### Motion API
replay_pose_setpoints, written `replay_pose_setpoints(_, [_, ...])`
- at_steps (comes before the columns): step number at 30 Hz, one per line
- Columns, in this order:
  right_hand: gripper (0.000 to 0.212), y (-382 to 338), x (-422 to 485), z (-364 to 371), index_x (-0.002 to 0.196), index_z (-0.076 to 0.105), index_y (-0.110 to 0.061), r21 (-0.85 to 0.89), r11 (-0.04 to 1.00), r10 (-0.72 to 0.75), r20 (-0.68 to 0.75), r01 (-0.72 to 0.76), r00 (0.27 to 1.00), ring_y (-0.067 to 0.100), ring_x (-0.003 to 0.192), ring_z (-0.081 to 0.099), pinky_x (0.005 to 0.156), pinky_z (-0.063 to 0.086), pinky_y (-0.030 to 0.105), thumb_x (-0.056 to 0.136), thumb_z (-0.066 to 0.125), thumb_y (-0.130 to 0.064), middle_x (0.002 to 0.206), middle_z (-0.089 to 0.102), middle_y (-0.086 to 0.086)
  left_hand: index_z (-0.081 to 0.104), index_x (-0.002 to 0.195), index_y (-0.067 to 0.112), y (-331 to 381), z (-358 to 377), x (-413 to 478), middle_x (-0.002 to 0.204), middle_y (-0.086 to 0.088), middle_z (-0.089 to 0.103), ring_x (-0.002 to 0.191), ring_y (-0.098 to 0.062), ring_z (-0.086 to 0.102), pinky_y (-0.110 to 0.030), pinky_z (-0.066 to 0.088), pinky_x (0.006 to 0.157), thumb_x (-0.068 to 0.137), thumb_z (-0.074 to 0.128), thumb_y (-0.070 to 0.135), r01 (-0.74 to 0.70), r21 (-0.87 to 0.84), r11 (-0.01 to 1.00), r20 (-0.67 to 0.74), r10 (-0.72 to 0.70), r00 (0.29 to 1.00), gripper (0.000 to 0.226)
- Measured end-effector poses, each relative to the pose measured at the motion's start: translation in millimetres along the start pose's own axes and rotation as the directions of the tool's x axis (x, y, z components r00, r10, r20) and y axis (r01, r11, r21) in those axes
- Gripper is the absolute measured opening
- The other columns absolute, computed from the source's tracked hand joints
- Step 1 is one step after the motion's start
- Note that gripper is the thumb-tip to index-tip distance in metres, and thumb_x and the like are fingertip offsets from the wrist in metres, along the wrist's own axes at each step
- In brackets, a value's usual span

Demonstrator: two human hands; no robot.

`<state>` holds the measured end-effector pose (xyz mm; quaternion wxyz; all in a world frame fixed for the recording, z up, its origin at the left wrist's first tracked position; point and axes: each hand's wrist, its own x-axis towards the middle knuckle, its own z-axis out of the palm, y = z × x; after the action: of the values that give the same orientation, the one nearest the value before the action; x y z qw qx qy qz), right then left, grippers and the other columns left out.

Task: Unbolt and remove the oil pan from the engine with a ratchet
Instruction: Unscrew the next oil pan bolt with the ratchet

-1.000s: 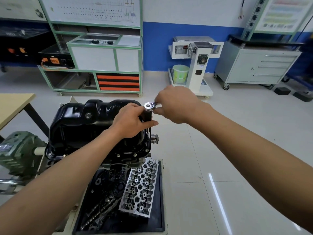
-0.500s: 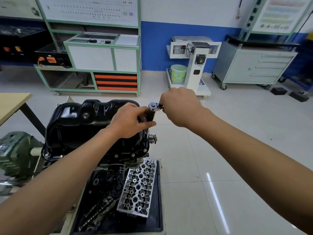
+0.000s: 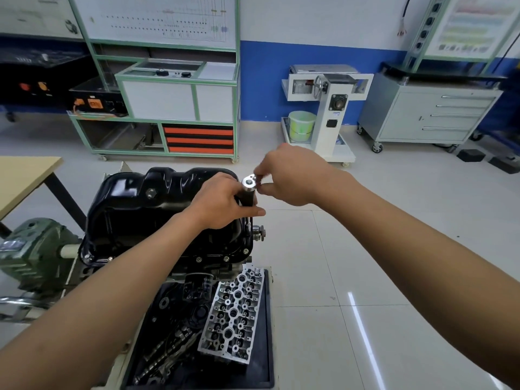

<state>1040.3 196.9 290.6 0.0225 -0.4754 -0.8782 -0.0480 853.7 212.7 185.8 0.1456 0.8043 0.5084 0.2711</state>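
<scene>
Head view: left grip (image 3: 222,202) round ratchet (image 3: 248,192), right grip (image 3: 292,175) in a pinch atop it; oil pan (image 3: 146,209) alongside, cylinder head (image 3: 233,313) below.

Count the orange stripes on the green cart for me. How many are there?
3 orange stripes, stacked low on the right side of the green cart: top, middle, bottom. Nothing blocks them, so none seems hidden.
</scene>
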Motion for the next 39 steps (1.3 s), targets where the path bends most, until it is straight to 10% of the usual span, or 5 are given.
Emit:
replay_pose_setpoints(8, [0.056,-14,-12,6,0.048,0.050,-0.012,0.356,0.920,0.103,0.188,-0.166,0.977,0.012,0.037,0.038,0.042,0.031,0.027,0.083,0.069,-0.051,0.036,0.042,-0.006,0.067,0.061,0.013,-1,9,1,0.069,-0.007,0.066,0.089,-0.029,0.057,-0.039,0.048,0.075,0.065,0.065,0.077,-0.003,0.052,0.999,-0.131,0.010,0.991,0.064])
replay_pose_setpoints(14, [0.014,2,-6,1,0.100,0.068,-0.015,-0.095,0.978,0.183,-0.021,-0.184,0.983,0.018,0.058,0.044,0.051,0.035,0.029,0.087,0.067,-0.012,0.073,0.044,0.001,0.073,0.086,0.043,-3,3,-1,0.069,0.033,0.060,0.082,-0.003,0.056,-0.031,0.042,0.086,0.075,0.078,0.064,-0.108,0.039,0.993,-0.079,0.111,0.991,0.023])
replay_pose_setpoints(23, [0.057,1,-1,18,0.133,0.059,-0.014,0.167,0.972,-0.162,-0.023,0.163,0.987,0.024,0.138,0.043,0.101,0.044,0.039,0.081,0.055,0.007,0.159,0.035,0.002,0.059,0.088,0.059,-6,-5,-1,0.082,0.027,0.067,0.101,-0.010,0.054,-0.027,0.037,0.100,0.079,0.069,0.058,-0.137,0.066,0.988,0.055,0.133,0.990,0.014])
replay_pose_setpoints(30, [0.018,9,-2,8,0.096,0.071,-0.016,0.115,0.980,0.169,-0.063,-0.161,0.984,0.029,0.086,0.062,0.070,0.054,0.038,0.088,0.065,-0.031,0.093,0.066,0.006,0.074,0.095,0.026,-1,1,-2,0.080,0.021,0.069,0.086,-0.012,0.057,-0.035,0.040,0.097,0.086,0.080,0.040,-0.078,0.077,0.994,-0.041,0.081,0.996,0.018])
replay_pose_setpoints(39, [0.060,-2,-19,12,0.048,0.037,-0.017,0.332,0.916,0.195,0.121,-0.225,0.973,0.014,0.039,0.033,0.043,0.026,0.026,0.084,0.067,-0.053,0.034,0.034,-0.004,0.068,0.081,0.020,1,9,-4,0.072,0.011,0.064,0.085,-0.019,0.054,-0.037,0.047,0.080,0.080,0.081,0.042,-0.036,0.054,0.998,-0.139,0.044,0.989,0.025])
